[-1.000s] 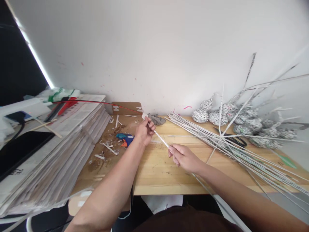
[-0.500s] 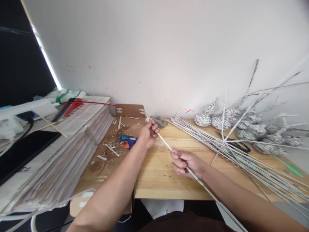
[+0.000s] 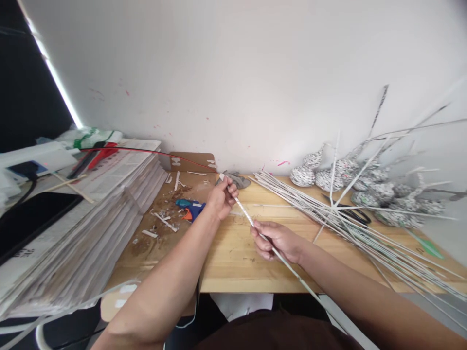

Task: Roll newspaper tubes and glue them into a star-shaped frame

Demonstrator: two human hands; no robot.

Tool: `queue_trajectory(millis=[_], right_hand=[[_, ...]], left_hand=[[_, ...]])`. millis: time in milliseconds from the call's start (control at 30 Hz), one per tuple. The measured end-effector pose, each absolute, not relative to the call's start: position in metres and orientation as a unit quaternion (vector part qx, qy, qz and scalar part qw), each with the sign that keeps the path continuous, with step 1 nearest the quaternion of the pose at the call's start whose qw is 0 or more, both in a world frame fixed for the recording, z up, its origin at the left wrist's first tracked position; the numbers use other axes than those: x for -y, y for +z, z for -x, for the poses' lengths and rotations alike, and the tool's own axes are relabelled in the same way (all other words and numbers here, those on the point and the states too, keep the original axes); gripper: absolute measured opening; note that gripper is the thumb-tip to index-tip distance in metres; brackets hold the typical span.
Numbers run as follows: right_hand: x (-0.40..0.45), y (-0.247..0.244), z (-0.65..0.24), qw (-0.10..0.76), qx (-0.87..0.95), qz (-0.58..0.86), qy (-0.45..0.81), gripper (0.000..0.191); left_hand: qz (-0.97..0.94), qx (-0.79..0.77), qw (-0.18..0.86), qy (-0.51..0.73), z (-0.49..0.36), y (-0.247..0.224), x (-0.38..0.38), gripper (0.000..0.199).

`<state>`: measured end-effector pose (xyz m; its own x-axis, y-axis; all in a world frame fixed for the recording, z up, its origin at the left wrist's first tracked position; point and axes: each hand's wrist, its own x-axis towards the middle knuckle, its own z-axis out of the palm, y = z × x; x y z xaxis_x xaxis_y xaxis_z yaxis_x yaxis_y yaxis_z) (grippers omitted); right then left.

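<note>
A long thin rolled paper stick [image 3: 292, 269] runs diagonally from the middle of the view down toward the lower right. Its upper end is pinched in the closed fingers of my left hand [image 3: 223, 197], above the back part of the wooden table. Lower along the same stick, my right hand [image 3: 274, 240] is closed round it. A thin red-and-black wire [image 3: 182, 158] passes from the left to near my left hand. A white tip [image 3: 222, 177] sticks out above my left fingers.
Stacked newspapers [image 3: 120, 209] with a black phone [image 3: 36, 218] stand left. A blue glue gun [image 3: 195, 210] lies among paper scraps on cardboard. To the right are many paper sticks [image 3: 310, 201], black scissors [image 3: 359, 214] and woven paper gourds [image 3: 302, 176] along the wall.
The whole view has shifted slightly, so things sit a little further left and higher. Both hands keep their hold on the stick, with my right hand slightly closer to my left.
</note>
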<state>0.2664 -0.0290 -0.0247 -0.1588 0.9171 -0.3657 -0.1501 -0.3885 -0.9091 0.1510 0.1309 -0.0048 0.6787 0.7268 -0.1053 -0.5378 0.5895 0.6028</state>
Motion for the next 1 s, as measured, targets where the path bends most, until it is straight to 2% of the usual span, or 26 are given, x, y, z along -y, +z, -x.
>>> queue_trajectory(millis=[100,167,300,367,433,533,567,700,767,833,933,1000], right_hand=[[0.026,-0.02,-0.264,0.408,0.465,0.608,0.497,0.041],[0.024,-0.019,-0.264,0.421,0.484,0.622,0.45,0.038],[0.022,-0.025,-0.266,0.446,0.375,0.491,0.648,0.038],[0.021,-0.028,-0.266,0.433,0.36,0.469,0.68,0.04],[0.02,-0.029,-0.265,0.417,0.411,0.538,0.607,0.042],[0.017,-0.026,-0.265,0.413,0.508,0.626,0.424,0.038],[0.016,-0.025,-0.265,0.416,0.515,0.626,0.411,0.037],[0.013,-0.024,-0.266,0.425,0.41,0.51,0.625,0.04],[0.014,-0.024,-0.265,0.416,0.383,0.489,0.664,0.041],[0.014,-0.023,-0.265,0.406,0.435,0.558,0.578,0.042],[0.015,-0.02,-0.263,0.396,0.554,0.65,0.338,0.037],[0.015,-0.019,-0.261,0.394,0.571,0.652,0.305,0.035]], left_hand=[[-0.279,-0.188,0.863,0.377,-0.151,-0.004,-0.131,0.025],[-0.278,-0.189,0.861,0.382,-0.15,-0.004,-0.131,0.024],[-0.266,-0.163,0.875,0.369,-0.15,-0.004,-0.131,0.023],[-0.269,-0.159,0.876,0.366,-0.15,-0.004,-0.131,0.023],[-0.277,-0.166,0.87,0.372,-0.15,-0.005,-0.132,0.023],[-0.28,-0.176,0.862,0.385,-0.151,-0.006,-0.133,0.023],[-0.278,-0.175,0.863,0.384,-0.151,-0.006,-0.133,0.023],[-0.264,-0.153,0.879,0.366,-0.15,-0.006,-0.133,0.023],[-0.265,-0.15,0.88,0.364,-0.15,-0.006,-0.133,0.023],[-0.275,-0.162,0.873,0.368,-0.151,-0.006,-0.133,0.023],[-0.289,-0.181,0.86,0.381,-0.151,-0.006,-0.132,0.024],[-0.292,-0.184,0.858,0.379,-0.151,-0.005,-0.131,0.024]])
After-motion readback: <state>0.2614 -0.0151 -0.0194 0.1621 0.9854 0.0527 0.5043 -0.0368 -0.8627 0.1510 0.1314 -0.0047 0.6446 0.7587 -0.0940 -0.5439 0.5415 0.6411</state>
